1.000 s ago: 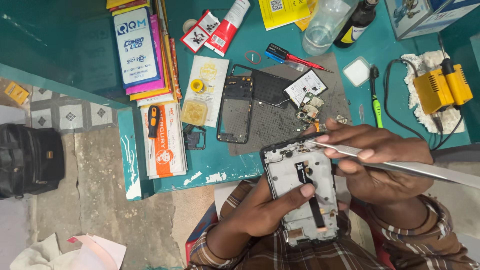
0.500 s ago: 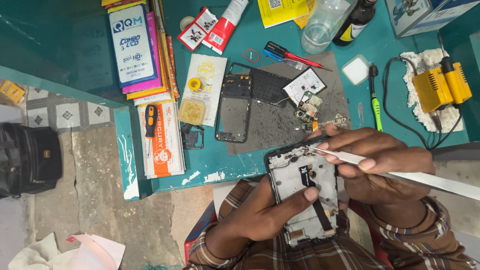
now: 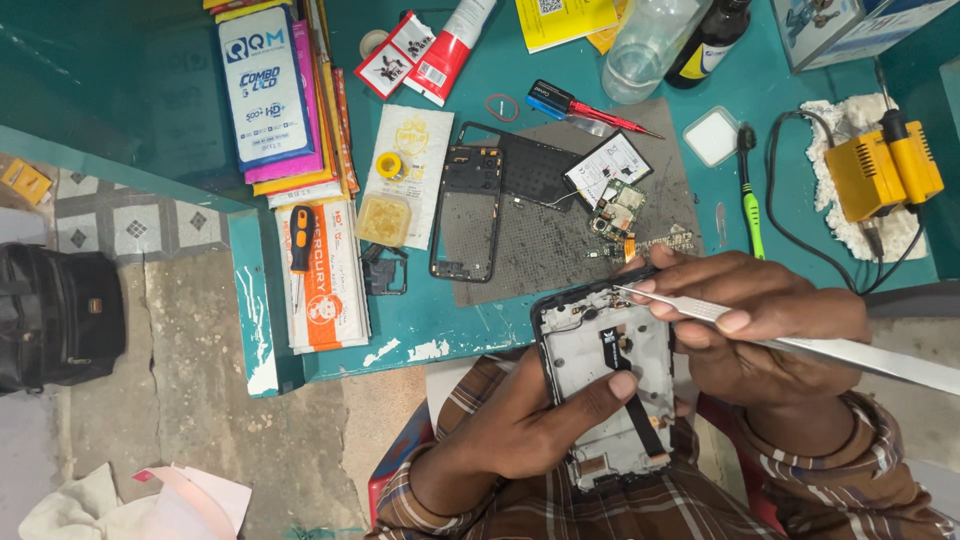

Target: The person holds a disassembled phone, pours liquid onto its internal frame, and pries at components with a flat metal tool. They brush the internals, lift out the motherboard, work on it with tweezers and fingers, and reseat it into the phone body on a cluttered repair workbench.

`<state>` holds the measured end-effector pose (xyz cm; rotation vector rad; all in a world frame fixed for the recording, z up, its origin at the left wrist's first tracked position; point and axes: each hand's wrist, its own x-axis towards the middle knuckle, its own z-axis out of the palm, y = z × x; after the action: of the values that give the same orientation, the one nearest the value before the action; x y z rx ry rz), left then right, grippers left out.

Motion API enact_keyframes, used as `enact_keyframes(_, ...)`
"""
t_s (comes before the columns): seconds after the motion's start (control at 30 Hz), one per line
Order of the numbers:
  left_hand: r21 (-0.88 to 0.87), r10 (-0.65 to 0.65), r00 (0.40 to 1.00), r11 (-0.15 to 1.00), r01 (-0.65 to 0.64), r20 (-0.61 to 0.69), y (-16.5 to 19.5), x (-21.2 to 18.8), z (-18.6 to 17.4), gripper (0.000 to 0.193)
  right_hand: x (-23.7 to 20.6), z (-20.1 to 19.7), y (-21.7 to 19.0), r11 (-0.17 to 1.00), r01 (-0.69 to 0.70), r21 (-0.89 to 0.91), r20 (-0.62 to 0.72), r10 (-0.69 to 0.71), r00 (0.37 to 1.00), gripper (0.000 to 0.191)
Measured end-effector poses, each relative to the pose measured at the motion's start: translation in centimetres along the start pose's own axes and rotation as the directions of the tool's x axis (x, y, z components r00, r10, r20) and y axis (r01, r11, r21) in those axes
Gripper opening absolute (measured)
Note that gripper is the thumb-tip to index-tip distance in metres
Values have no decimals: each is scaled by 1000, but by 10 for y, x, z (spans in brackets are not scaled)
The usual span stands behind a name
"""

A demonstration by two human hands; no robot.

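My left hand grips an opened phone body from below, thumb pressed on its silver inner plate beside a black flex strip. My right hand holds metal tweezers and also steadies the phone's right edge. The tweezer tips rest at the upper right of the phone's inside. The phone is held just off the near edge of the teal workbench, above my lap.
On a grey mat lie an empty phone frame, a circuit board and small parts. A yellow soldering station, green tool, red screwdriver, bottles, glue tube and stacked packets surround it. A black bag sits on the floor.
The phone and both hands have shifted slightly right and up in view, and the tweezer tips have moved a little further in over the phone's upper right.
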<state>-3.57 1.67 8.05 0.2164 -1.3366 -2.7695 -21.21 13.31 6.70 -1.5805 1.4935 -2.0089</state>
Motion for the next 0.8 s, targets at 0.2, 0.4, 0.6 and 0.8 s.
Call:
enact_keyframes(0.2,-46,-31,1000,998,31,-2,0,-2,0,43,-2,2,-4,1000,-15,27,-7,15,1000,36)
enact_keyframes(0.4,-39,-16,1000,999,16,-17,-2,-1,0,43,1,-2,3,999,14,36,17,-15,1000,39)
enact_keyframes(0.6,-69,-37,999,997,35,-18,-3,-2,0,44,-4,-1,5,998,-4,57,-7,5,1000,40)
enact_keyframes(0.8,-34,-16,1000,999,15,-6,-3,-1,-2,40,-3,-1,10,995,9,103,-17,-8,1000,40)
